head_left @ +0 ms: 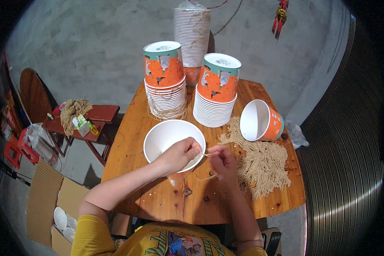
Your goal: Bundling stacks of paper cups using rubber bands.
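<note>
A white-lined paper bucket [166,133] stands mouth up on the wooden table, in front of me. Over its right rim, my left hand [181,154] is closed in a pinch on a thin tan string [206,155]. Just right of the rim, my right hand [224,164] pinches the same string, and a loose end hangs below its fingers. Exactly how the string meets the bucket rim is too small to make out. To the right of my right hand lies a spread bundle of tan strings [264,164].
Two stacks of upturned orange-and-green buckets, left [165,64] and right [219,79], stand farther back, a taller stack [192,36] behind them. Another bucket [256,121] lies on its side by the string bundle. A red bench [104,113] and cardboard box [45,194] are left.
</note>
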`<state>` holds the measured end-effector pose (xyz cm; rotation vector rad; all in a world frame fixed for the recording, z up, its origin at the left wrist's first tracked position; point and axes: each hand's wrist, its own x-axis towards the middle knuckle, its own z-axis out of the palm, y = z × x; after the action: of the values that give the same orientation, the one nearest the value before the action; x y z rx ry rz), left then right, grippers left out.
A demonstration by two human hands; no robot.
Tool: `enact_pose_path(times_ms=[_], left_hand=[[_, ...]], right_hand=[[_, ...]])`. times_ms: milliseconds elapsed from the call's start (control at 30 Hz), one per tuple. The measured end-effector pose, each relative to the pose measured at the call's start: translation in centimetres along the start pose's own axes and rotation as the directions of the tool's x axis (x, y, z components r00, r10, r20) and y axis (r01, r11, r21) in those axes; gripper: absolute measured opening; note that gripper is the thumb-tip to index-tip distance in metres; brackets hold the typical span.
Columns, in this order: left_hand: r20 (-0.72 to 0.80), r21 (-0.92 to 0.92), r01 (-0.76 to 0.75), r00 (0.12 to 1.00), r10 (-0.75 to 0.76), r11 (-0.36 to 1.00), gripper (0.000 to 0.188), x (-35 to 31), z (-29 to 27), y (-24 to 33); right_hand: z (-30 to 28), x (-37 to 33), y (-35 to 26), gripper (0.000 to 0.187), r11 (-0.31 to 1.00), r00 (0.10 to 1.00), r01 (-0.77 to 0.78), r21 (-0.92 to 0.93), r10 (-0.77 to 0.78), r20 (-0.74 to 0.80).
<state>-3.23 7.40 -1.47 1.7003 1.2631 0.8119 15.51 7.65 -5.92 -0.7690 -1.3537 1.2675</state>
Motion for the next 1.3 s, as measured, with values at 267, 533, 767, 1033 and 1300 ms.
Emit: enact_pose_path(times_ms=[267, 533, 767, 1033, 1300], left_hand=[[-0.003, 0.022, -0.02, 1.0, 0.02, 1.0, 0.018, -0.2, 0.3, 0.5], [-0.239, 0.262, -0.205, 0.933, 0.269, 0.943, 0.013, -0.6, -2.1, 0.5], [0.107, 0.388, -0.333, 0.943, 0.316, 0.86, 0.02, -3.7, -1.9, 1.2], [0.101, 0.647, -0.442, 0.857, 0.505, 0.621, 0.007, -6.7, -4.0, -0.2], [-0.282, 0.362, -0.205, 0.906, 0.316, 0.91, 0.011, -5.8, -1.9, -0.8]], right_hand=[[0.7, 0.1, -0.9, 0.015, 0.773, 0.96, 0.277, -0.57, -0.251, 0.125], [0.5, -1.4, -1.4, 0.012, 0.789, 0.999, 0.049, -0.612, -0.047, 0.019], [-1.1, 0.2, -5.0, 0.016, 0.858, 0.984, -0.051, -0.511, 0.131, 0.121], [-0.5, 2.9, -7.9, 0.01, 0.636, 0.858, 0.397, -0.662, -0.001, 0.514], [3.8, 4.1, -4.0, 0.008, 0.459, 0.747, 0.657, -0.598, -0.288, 0.6]])
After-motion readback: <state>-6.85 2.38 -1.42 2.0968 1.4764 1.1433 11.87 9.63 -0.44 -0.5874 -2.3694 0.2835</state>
